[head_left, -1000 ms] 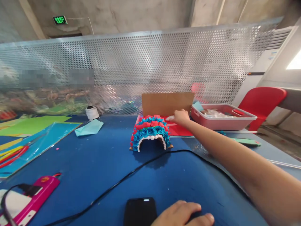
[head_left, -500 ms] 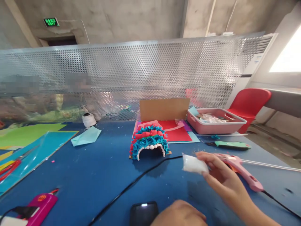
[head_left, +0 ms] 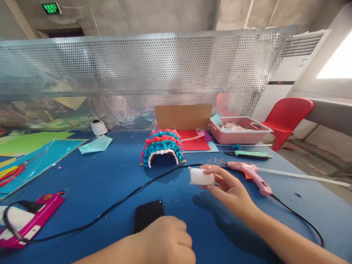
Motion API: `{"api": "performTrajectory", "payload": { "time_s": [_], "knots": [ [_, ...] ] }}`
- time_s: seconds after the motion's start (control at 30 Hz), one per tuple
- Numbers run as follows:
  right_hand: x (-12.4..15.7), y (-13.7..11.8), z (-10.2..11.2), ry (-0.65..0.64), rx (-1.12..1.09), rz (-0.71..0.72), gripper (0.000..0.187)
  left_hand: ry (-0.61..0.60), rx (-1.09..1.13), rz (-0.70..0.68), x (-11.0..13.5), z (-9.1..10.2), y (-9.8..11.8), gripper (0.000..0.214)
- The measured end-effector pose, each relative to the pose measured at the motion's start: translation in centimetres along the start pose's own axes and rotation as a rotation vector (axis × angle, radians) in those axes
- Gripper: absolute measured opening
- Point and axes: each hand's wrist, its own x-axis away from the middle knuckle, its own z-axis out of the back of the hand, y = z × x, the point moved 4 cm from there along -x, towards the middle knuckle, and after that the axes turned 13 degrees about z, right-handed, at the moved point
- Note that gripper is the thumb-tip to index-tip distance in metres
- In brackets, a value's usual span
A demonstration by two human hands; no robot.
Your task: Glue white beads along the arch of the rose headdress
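My right hand (head_left: 229, 187) pinches a small white plastic bag (head_left: 201, 177) above the blue table (head_left: 110, 179), right of centre. My left hand (head_left: 167, 240) is curled into a loose fist at the bottom edge, just in front of a black phone (head_left: 147, 214) lying flat. I cannot see anything inside the fist. A paper headdress of blue and red rosettes with a white bead rim (head_left: 162, 146) stands beyond, past a black cable (head_left: 123, 200).
A pink glue gun (head_left: 251, 175) and a green cutter (head_left: 251, 154) lie right of my hand. Behind are red paper sheets (head_left: 196, 141), a cardboard piece (head_left: 183, 116), a pink tray (head_left: 238, 132) and a perforated metal screen. A magenta device (head_left: 33, 216) and coloured sheets (head_left: 35, 157) sit left.
My right hand drew back from the red sheets behind the headdress with the white bag and brought it near. My left hand closed and slid left, in front of the phone.
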Motion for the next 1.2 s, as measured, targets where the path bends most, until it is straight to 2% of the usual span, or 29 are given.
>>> {"api": "performTrajectory", "payload": {
  "time_s": [0.07,0.13,0.2,0.3,0.33,0.37,0.43,0.47,0.5,0.57,0.6,0.67,0.77,0.9,1.03,1.2],
  "knots": [
    [0.0,0.2,-0.1,-0.016,-0.048,-0.038,0.030,-0.015,-0.001,0.031,1.1,0.4,-0.2,0.030],
    [-0.1,0.5,-0.2,-0.034,-0.052,-0.074,0.034,-0.027,0.092,-0.007,2.1,0.9,-0.3,0.032],
    [0.0,0.8,-0.2,-0.046,-0.049,-0.110,0.033,-0.029,0.210,0.018,2.8,1.5,-0.7,0.033],
    [0.2,1.2,-0.4,-0.045,-0.091,-0.167,0.035,-0.031,0.438,0.132,2.4,2.1,-1.3,0.024],
    [0.4,1.3,-0.6,-0.047,-0.123,-0.181,0.039,0.001,0.512,0.252,1.8,2.3,-1.8,0.013],
    [0.6,1.4,-0.8,-0.054,-0.161,-0.193,0.046,0.095,0.570,0.435,1.2,2.5,-2.7,0.012],
    [1.0,1.4,-1.3,-0.074,-0.222,-0.207,0.054,0.359,0.707,0.803,0.2,2.7,-4.7,0.052],
    [1.2,1.3,-1.6,-0.086,-0.232,-0.212,0.051,0.389,0.822,0.910,-0.5,2.3,-5.4,0.068],
    [1.3,1.3,-1.7,-0.094,-0.226,-0.221,0.046,0.340,0.957,0.954,-1.4,1.7,-5.8,0.074],
    [1.5,1.2,-1.9,-0.092,-0.176,-0.251,0.038,0.157,1.160,0.927,-3.1,0.6,-6.2,0.060],
    [1.5,1.1,-1.8,-0.085,-0.143,-0.267,0.037,0.128,1.182,0.891,-3.6,0.4,-6.3,0.051],
    [1.4,1.1,-1.7,-0.074,-0.074,-0.286,0.039,0.145,1.181,0.866,-3.9,0.2,-6.7,0.043],
    [1.2,1.1,-1.5,-0.085,-0.010,-0.297,0.042,0.154,1.152,0.882,-3.5,0.0,-6.8,0.043],
    [1.2,1.3,-1.5,-0.088,-0.002,-0.331,0.034,0.126,1.082,0.898,-3.3,-0.2,-6.5,0.046],
    [1.2,1.4,-1.8,-0.061,-0.039,-0.354,0.030,0.127,0.996,0.879,-3.5,-0.2,-6.3,0.038],
    [0.9,1.2,-1.7,-0.068,-0.129,-0.374,0.029,0.170,1.189,0.876,-3.5,0.0,-6.5,0.036]
  ]
}}
